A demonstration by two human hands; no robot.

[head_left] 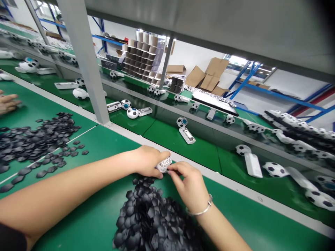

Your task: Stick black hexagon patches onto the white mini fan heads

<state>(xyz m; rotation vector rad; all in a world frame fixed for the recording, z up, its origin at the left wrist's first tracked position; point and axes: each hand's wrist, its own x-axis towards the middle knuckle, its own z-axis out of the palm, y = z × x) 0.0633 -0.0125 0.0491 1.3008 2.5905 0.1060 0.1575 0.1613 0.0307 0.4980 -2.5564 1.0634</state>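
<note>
My left hand [150, 162] is wrapped around a white soccer-ball shell [164, 164] with a raised net pattern, held low over the green table near its far edge. Thumb and forefinger of my right hand [187, 181] are pinched together against the shell's right side. A dark bit shows at those fingertips, apparently a small black pentagon piece, mostly hidden. Just below both hands lies a large heap of black pentagon pieces [154, 216]. A bracelet [204, 209] circles my right wrist.
Beyond a pale metal rail [222, 177] runs a green conveyor belt [162, 134] carrying white devices with soccer-ball heads [186, 130]. A metal post [87, 62] rises at the left. Another heap of black pieces [34, 139] lies left, near another person's hand [9, 103]. A shelf [209, 31] overhangs.
</note>
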